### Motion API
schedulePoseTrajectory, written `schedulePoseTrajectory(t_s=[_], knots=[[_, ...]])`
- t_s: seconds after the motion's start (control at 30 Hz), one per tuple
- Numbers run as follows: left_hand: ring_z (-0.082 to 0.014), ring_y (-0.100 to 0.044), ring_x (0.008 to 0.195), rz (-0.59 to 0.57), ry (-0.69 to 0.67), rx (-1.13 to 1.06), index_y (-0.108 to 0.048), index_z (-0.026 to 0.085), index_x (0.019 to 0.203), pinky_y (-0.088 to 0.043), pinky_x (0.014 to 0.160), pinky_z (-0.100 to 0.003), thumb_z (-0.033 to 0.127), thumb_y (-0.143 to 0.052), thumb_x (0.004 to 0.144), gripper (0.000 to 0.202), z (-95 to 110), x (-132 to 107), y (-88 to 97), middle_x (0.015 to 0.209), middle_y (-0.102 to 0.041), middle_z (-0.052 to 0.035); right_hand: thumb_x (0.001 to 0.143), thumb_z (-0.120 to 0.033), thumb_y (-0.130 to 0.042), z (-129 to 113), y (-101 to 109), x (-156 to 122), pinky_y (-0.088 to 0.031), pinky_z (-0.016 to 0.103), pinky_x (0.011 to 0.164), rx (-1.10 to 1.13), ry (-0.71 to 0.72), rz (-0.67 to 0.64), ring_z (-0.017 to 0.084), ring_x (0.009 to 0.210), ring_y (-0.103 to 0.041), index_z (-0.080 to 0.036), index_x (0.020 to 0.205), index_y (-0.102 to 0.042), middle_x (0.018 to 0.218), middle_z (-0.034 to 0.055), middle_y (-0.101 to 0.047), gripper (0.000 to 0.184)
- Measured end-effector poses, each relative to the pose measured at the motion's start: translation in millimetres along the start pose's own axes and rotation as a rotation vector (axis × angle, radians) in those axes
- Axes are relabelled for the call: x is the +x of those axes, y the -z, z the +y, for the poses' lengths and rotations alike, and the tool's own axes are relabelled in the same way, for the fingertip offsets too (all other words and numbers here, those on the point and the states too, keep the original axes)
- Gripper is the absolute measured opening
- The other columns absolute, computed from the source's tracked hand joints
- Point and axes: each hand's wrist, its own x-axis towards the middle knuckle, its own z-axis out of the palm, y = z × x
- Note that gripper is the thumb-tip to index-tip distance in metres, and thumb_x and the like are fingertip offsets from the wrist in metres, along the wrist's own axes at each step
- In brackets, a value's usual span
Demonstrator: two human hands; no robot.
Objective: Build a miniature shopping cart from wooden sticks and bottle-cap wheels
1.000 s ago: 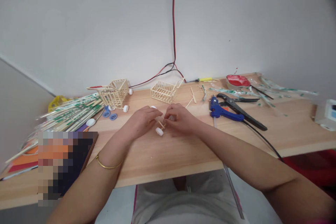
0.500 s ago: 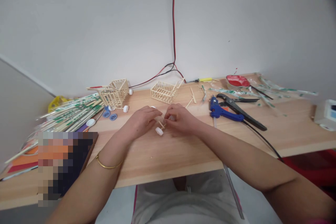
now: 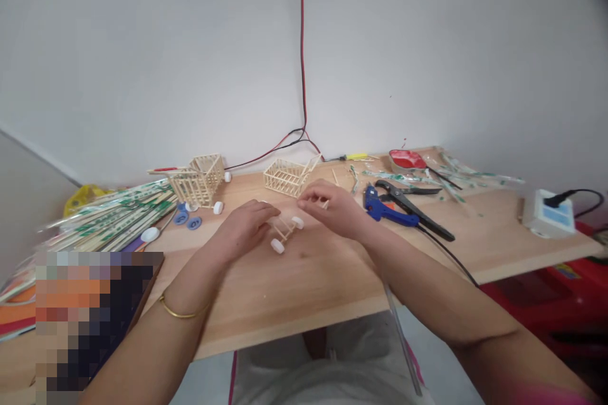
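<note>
— Wooden chassis (image 3: 287, 234) on white wheels (image 3: 277, 245): state its position, head view.
— Centre of the picture, over the table (image 3: 294, 291), just right of the left hand (image 3: 244, 228). Two wheels show plainly; the rest of the piece is partly covered by that hand.
— Condition of the left grip?
— Closed on the chassis at its left end, fingers above, thumb below. A gold bangle (image 3: 183, 314) sits on that wrist.
— And the right hand (image 3: 332, 205)?
— Near the chassis, apart from its nearest wheel. Thumb and fingertips are drawn together; whether anything is pinched there, I cannot tell.
— Surroundings, left of picture?
— Stick cart (image 3: 197, 185), left of centre; blue caps (image 3: 194, 223) just below it; wrapped sticks (image 3: 118, 212) further left, in a heap.
— Upper centre and right?
— Stick basket (image 3: 285, 176) beyond the hands, near the wall (image 3: 142, 44). Blue glue gun (image 3: 389, 214) right of centre, just beside black cutters (image 3: 425, 221). Red-lined dish (image 3: 407, 159) behind them. White socket box (image 3: 546, 218) at far right, black plug (image 3: 555, 201) inserted.
</note>
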Motion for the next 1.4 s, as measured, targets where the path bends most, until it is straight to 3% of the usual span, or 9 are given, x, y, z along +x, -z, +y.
schedulePoseTrajectory(t_s=[0.13, 0.27, 0.4, 0.57, 0.73, 0.97, 1.23, 1.3, 1.4], knots=[[-0.0220, -0.062, 0.094, 0.007, -0.016, 0.004, -0.065, 0.013, 0.106, -0.051, 0.082, -0.036, 0.006, -0.052, 0.081, 0.029, -2, 0, -0.6, 0.102, -0.070, -0.0113, 0.087, -0.034, -0.059, -25, 53, -2, -0.045, 0.028, 0.069, 0.006, -0.028, 0.151, 0.015, 0.078, -0.059, -0.018, 0.086, -0.067, 0.087, 0.0037, -0.067, 0.018], [-0.0230, -0.063, 0.095, 0.003, -0.011, 0.019, -0.065, 0.015, 0.105, -0.051, 0.083, -0.037, 0.009, -0.053, 0.081, 0.028, -6, 1, -2.5, 0.102, -0.070, -0.0106, 0.086, -0.033, -0.058, -20, 103, -18, -0.043, 0.028, 0.065, -0.314, -0.077, 0.280, 0.015, 0.071, -0.058, -0.019, 0.083, -0.066, 0.081, 0.0034, -0.067, 0.017], [-0.0232, -0.063, 0.097, 0.032, 0.008, -0.003, -0.065, 0.015, 0.108, -0.051, 0.085, -0.037, 0.013, -0.055, 0.081, 0.028, -8, 0, -3.8, 0.104, -0.070, -0.0102, 0.084, -0.029, -0.055, 14, 127, -49, -0.044, 0.030, 0.069, -0.669, -0.234, 0.123, 0.020, 0.080, -0.062, -0.019, 0.082, -0.067, 0.086, 0.0059, -0.069, 0.016], [-0.0220, -0.064, 0.097, 0.045, 0.028, -0.049, -0.064, 0.015, 0.107, -0.051, 0.085, -0.036, 0.010, -0.052, 0.079, 0.030, -5, -1, -2.9, 0.103, -0.070, -0.0101, 0.080, -0.026, -0.056, 53, 111, -82, -0.044, 0.034, 0.077, -0.883, -0.364, -0.218, 0.027, 0.094, -0.062, -0.016, 0.105, -0.066, 0.101, 0.0125, -0.069, 0.029], [-0.0207, -0.064, 0.096, 0.041, 0.015, -0.083, -0.064, 0.015, 0.106, -0.051, 0.084, -0.035, 0.004, -0.052, 0.075, 0.035, -3, 0, -2.4, 0.103, -0.070, -0.0095, 0.081, -0.017, -0.049, 78, 87, -90, -0.042, 0.039, 0.081, -1.056, -0.437, -0.130, 0.032, 0.102, -0.056, -0.013, 0.115, -0.059, 0.109, 0.0182, -0.064, 0.035], [-0.0209, -0.062, 0.098, 0.032, 0.012, -0.087, -0.063, 0.013, 0.109, -0.050, 0.085, -0.034, 0.005, -0.052, 0.078, 0.034, -6, -1, -4.9, 0.105, -0.068, -0.0103, 0.075, -0.019, -0.053, 93, 87, -95, -0.043, 0.039, 0.087, -0.984, -0.337, -0.047, 0.031, 0.102, -0.055, -0.008, 0.115, -0.057, 0.104, 0.0178, -0.062, 0.042], [-0.0205, -0.062, 0.098, 0.041, 0.013, -0.172, -0.064, 0.013, 0.109, -0.051, 0.084, -0.034, 0.010, -0.054, 0.082, 0.029, -7, -2, -0.9, 0.105, -0.067, -0.0117, 0.083, -0.038, -0.053, 59, 82, -89, -0.048, 0.040, 0.077, -0.547, -0.332, 0.291, 0.028, 0.084, -0.060, -0.019, 0.089, -0.062, 0.086, 0.0113, -0.062, 0.022], [-0.0212, -0.062, 0.100, 0.041, 0.022, -0.207, -0.064, 0.014, 0.109, -0.050, 0.086, -0.035, 0.013, -0.056, 0.082, 0.028, -7, -3, 1.2, 0.106, -0.067, -0.0115, 0.084, -0.043, -0.056, 42, 72, -81, -0.049, 0.038, 0.075, -0.357, -0.373, 0.236, 0.026, 0.085, -0.061, -0.021, 0.103, -0.061, 0.096, 0.0098, -0.065, 0.029], [-0.0218, -0.063, 0.100, 0.041, 0.063, -0.264, -0.064, 0.015, 0.109, -0.050, 0.087, -0.036, 0.018, -0.060, 0.081, 0.028, -6, -3, 4.8, 0.106, -0.068, -0.0105, 0.083, -0.050, -0.058, 21, 46, -70, -0.048, 0.032, 0.061, -0.084, -0.448, 0.061, 0.020, 0.070, -0.061, -0.022, 0.096, -0.064, 0.081, 0.0041, -0.065, 0.031]])
